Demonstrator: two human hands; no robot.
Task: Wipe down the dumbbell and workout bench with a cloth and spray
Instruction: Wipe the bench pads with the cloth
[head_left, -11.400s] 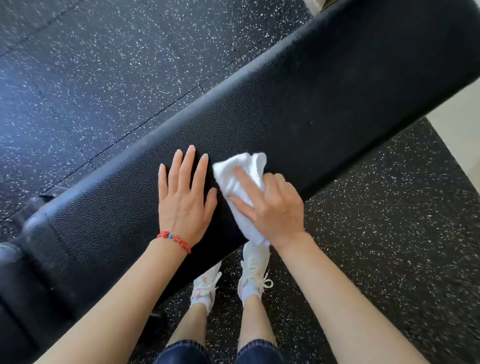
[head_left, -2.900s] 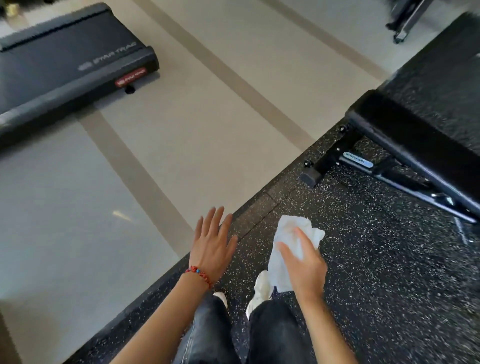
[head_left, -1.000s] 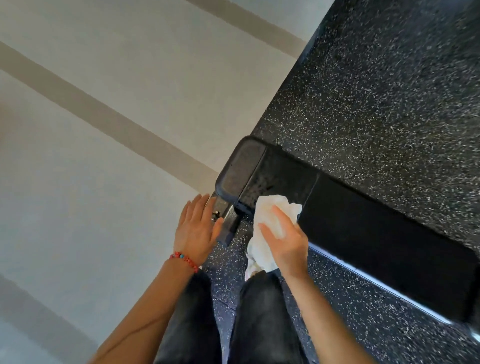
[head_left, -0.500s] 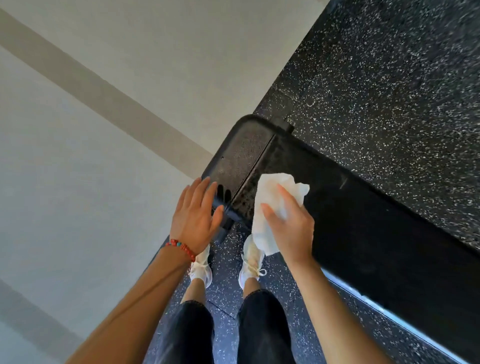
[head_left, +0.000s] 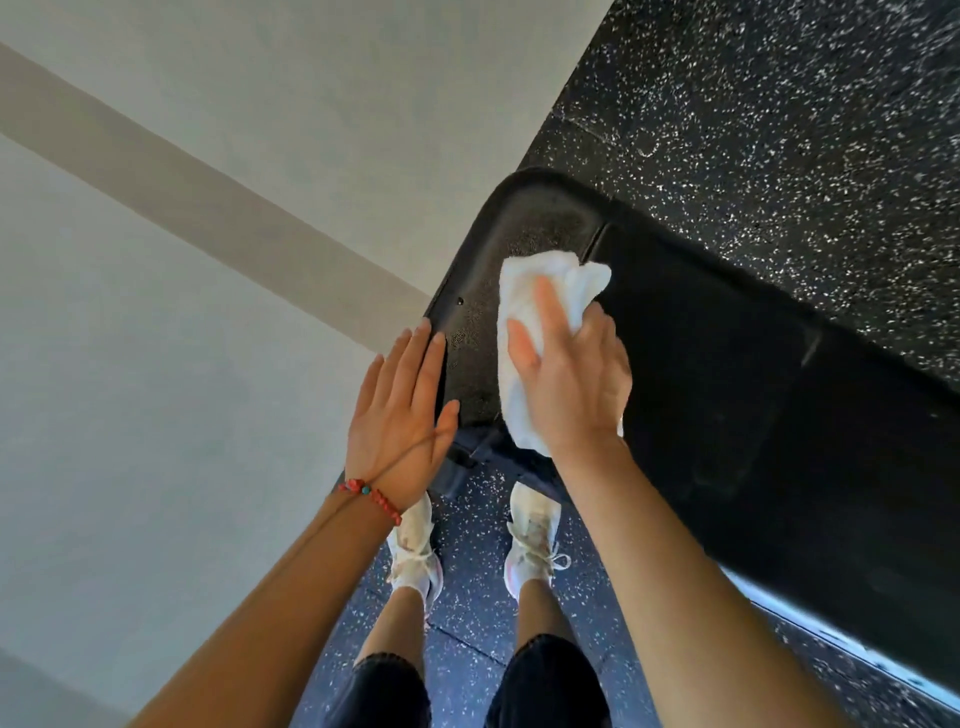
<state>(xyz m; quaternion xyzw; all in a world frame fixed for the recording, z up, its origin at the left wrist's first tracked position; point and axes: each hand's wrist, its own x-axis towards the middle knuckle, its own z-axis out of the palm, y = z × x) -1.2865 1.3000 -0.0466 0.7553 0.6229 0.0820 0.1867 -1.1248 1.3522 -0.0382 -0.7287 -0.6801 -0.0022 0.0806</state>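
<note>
The black padded workout bench (head_left: 727, 389) runs from the centre to the lower right, its short end pad nearest me. My right hand (head_left: 571, 384) grips a crumpled white cloth (head_left: 524, 280) and presses it on the end pad, beside the seam between the two pads. My left hand (head_left: 400, 421) lies flat with straight fingers against the left edge of that end pad and holds nothing. Neither a dumbbell nor a spray bottle is in view.
Black speckled rubber flooring (head_left: 779, 130) lies under and behind the bench. To the left is smooth grey floor with a beige stripe (head_left: 182, 182). My white shoes (head_left: 530, 545) stand close to the bench's black frame foot (head_left: 462, 467).
I have walked round to the bench's end. In the last half second the cloth moved from the pad's near edge further onto the end pad, and my left hand settled against its side.
</note>
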